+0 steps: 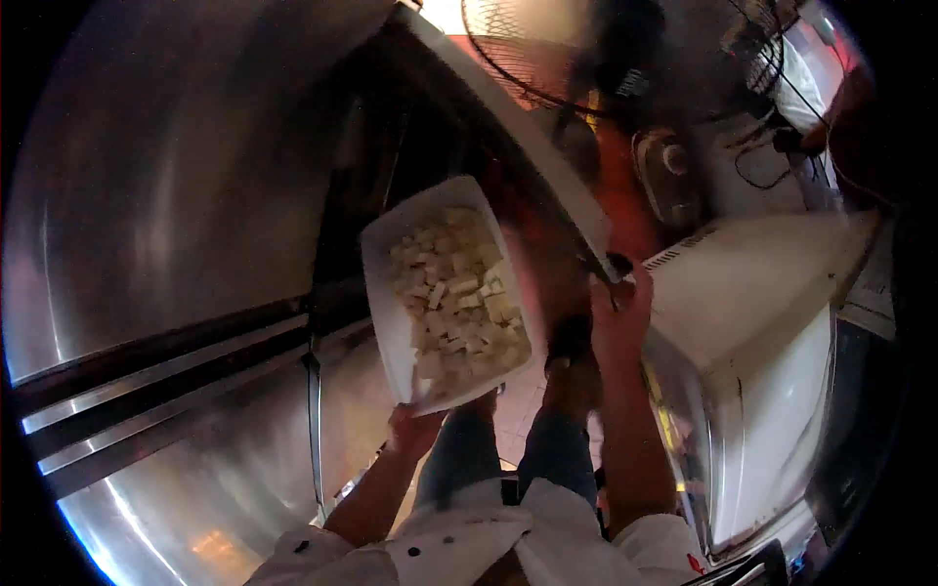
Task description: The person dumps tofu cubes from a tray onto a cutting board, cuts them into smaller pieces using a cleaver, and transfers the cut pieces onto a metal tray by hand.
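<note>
Gripping the near end of a white tub point(390, 342) with the left hand point(415, 430), at the rim. Holding it in front of the body, above the floor point(518, 420), beside a dark opening between steel surfaces. Filled across much of its base with pale cubes point(459, 293), heaped toward the right side. Grasping the end of a long grey panel point(528, 122) with the right hand point(622, 303), fingers curled around the edge, well apart from the tub. To the left, large brushed-steel surfaces point(176, 195) with dark horizontal gaps. To the right, a white appliance point(752, 293) with vent slots, marked along its edges. Farther off, over reddish flooring point(625, 186), a wire fan guard point(518, 59), partly blurred. Dimly lit overall, brighter at the top.
</note>
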Motion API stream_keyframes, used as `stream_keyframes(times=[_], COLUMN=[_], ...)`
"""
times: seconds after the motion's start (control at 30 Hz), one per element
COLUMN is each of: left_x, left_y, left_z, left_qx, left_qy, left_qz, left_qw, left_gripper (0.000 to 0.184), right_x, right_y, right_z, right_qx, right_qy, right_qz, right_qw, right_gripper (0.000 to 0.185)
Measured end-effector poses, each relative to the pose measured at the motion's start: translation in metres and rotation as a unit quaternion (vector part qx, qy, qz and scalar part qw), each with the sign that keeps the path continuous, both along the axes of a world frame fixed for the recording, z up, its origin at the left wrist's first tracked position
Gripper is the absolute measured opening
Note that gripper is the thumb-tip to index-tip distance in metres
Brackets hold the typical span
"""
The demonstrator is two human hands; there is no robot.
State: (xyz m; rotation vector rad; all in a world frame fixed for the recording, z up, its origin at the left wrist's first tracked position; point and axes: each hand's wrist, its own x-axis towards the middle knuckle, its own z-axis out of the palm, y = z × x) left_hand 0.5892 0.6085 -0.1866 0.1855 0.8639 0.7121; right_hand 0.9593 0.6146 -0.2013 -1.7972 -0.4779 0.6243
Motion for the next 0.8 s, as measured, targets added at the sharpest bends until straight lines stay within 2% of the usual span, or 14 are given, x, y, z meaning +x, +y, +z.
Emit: stream_keyframes(times=[0.03,0.07,0.13,0.2,0.27,0.3,0.33,0.4,0.43,0.47,0.5,0.6,0.73,0.8], left_x=[-0.003,-0.003,0.003,-0.02,-0.035,-0.039,-0.043,-0.05,-0.055,-0.06,-0.07,-0.063,-0.044,-0.038], left_y=[-0.003,-0.004,-0.002,-0.012,-0.011,-0.007,-0.004,0.015,0.02,0.026,0.024,0.04,0.025,0.022], left_z=[-0.003,-0.004,0.005,-0.012,-0.027,-0.036,-0.045,-0.062,-0.079,-0.095,-0.123,-0.131,-0.179,-0.195], left_qx=[0.002,0.004,-0.042,-0.047,-0.08,-0.074,-0.068,-0.065,-0.068,-0.071,-0.068,-0.086,-0.081,-0.082], left_qy=[-0.009,-0.018,0.014,0.03,0.105,0.127,0.149,0.127,0.127,0.127,0.038,0.083,0.118,0.058], left_qz=[-0.005,-0.011,0.015,0.017,0.021,0.034,0.047,-0.004,-0.028,-0.053,-0.02,-0.109,-0.036,-0.03], left_qw=[1.0,1.0,0.999,0.998,0.991,0.989,0.985,0.99,0.989,0.988,0.997,0.987,0.989,0.994], left_gripper=[0.073,0.072,0.067,0.059,0.05,0.046,0.042,0.051,0.06,0.069,0.071,0.069,0.067,0.068], right_x=[-0.008,-0.013,-0.025,-0.037,-0.044,-0.043,-0.049,-0.056,-0.069,-0.087,-0.105,-0.126,-0.129,-0.13], right_y=[0.001,0.003,0.008,-0.003,-0.005,-0.002,-0.001,0.017,0.027,0.041,0.055,0.086,0.097,0.104], right_z=[0.0,-0.002,-0.006,-0.012,0.001,-0.009,-0.016,-0.009,-0.004,-0.004,-0.002,-0.013,-0.027,-0.029], right_qx=[-0.005,-0.007,-0.016,-0.012,0.105,0.091,0.091,0.1,0.103,0.103,0.095,0.214,0.39,0.428], right_qy=[0.088,0.087,0.178,0.204,0.303,0.31,0.313,0.204,0.208,0.092,-0.028,-0.231,-0.306,-0.317], right_qz=[-0.082,-0.074,-0.194,-0.203,-0.181,-0.228,-0.22,-0.222,-0.213,-0.208,-0.211,-0.133,0.061,0.131], right_qw=[0.993,0.993,0.965,0.958,0.93,0.918,0.919,0.948,0.949,0.968,0.972,0.94,0.866,0.836], right_gripper=[0.053,0.053,0.053,0.048,0.045,0.046,0.046,0.046,0.046,0.051,0.057,0.053,0.047,0.044])
